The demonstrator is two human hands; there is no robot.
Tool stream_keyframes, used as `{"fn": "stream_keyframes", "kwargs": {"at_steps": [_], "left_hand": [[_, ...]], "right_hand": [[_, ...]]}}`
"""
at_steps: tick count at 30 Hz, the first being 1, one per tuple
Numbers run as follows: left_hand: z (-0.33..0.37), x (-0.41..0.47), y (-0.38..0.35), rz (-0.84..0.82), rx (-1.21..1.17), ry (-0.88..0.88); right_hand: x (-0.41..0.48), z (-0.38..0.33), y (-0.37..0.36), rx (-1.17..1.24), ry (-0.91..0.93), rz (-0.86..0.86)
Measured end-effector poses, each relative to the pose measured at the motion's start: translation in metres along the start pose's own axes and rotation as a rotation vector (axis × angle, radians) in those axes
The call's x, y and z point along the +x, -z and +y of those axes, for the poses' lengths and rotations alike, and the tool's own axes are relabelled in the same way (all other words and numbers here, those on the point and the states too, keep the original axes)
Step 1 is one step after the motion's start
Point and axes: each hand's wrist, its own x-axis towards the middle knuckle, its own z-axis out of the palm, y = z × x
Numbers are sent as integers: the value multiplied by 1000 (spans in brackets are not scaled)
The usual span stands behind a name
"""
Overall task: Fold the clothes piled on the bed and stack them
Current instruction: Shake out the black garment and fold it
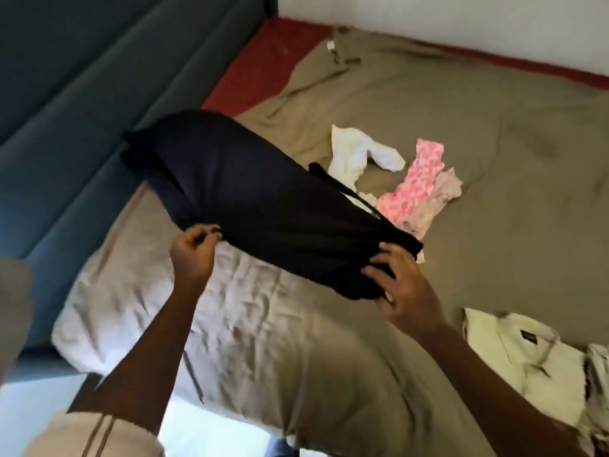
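A: Where are we keeping the black garment (pixel 263 206)?
B: We're holding it up off the bed (pixel 494 143), stretched between both hands above the pillow (pixel 197 318) on the near left. Its far end is ballooning toward the blue upholstery (pixel 66 94).
A: Why in the air?
B: Our read: we're shaking it flat so the edges line up before the first fold. Lifting is also keeping it off the unfolded pieces.
A: Fingers?
B: Left hand (pixel 194 255): fingers curled tight, pinching the near-left edge. Right hand (pixel 402 291): fingers wrapping partway round the bunched right end, with a fistful of cloth inside.
A: Rest of the pile?
B: The white garment (pixel 356 156) and pink patterned garment (pixel 415 183) are lying loose mid-bed, just beyond the black one. We can't tell if they're touching. A folded cream shirt (pixel 527 357) is sitting at the near right, likely where we're stacking.
A: Progress?
B: We're judging it partway: stack started, two loose items waiting, this one not yet folded.
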Motion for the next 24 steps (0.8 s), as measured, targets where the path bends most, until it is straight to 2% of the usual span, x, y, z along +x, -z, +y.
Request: {"fn": "stream_keyframes", "kwargs": {"at_steps": [5, 10, 15, 18, 24], "left_hand": [[-144, -72, -57, -212, 421, 37], [-216, -126, -98, -455, 768, 34], [-231, -171, -120, -482, 857, 65], [-225, -196, -129, -527, 921, 72], [-225, -239, -145, -676, 987, -89]], "right_hand": [[-131, 63, -88, -46, -96, -391], [-220, 91, -133, -36, -203, -580], [-265, 91, -130, -9, -363, -620], [-286, 94, -122, -40, -378, -678], [-324, 108, -100, -173, -394, -795]]}}
